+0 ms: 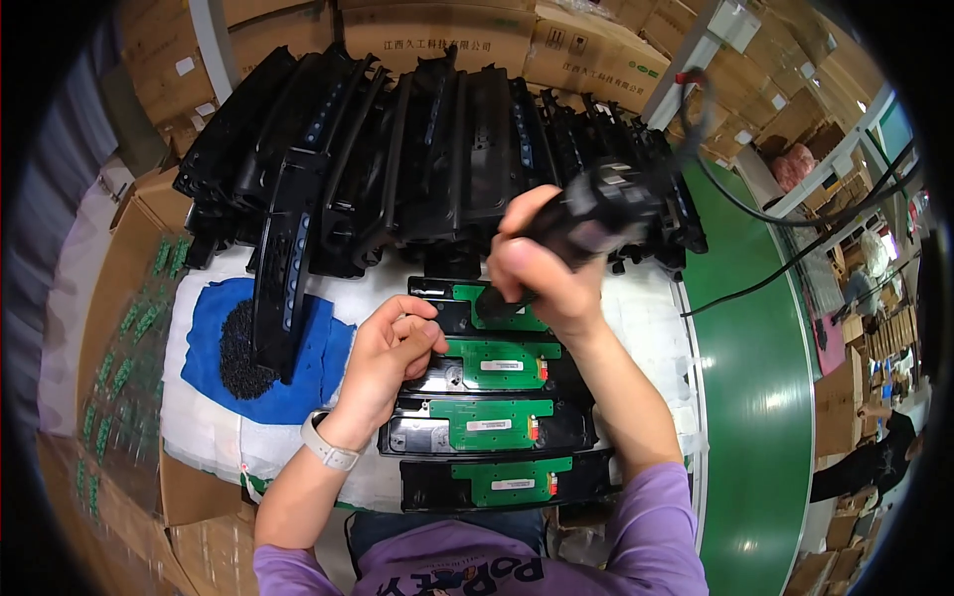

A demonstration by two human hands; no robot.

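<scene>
My right hand (552,263) is wrapped round a black corded electric screwdriver (604,211), whose body tilts up to the right. Its tip end points down over the farthest of several black plastic panels with green circuit boards; the exact contact is hidden. My left hand (397,343) is closed with curled fingers at the left ends of the panels, and anything pinched in it is too small to make out. Nearer me lie a second circuit board (497,366), a third circuit board (487,425) and a fourth circuit board (512,484), each with a white label.
A heap of small black screws (243,353) lies on a blue cloth (204,338), partly under a long black strip (288,268). Behind stand many stacked black panels (427,149). Left is a carton with bagged green boards (124,368); right, a green surface (750,397) and a hanging cable (760,283).
</scene>
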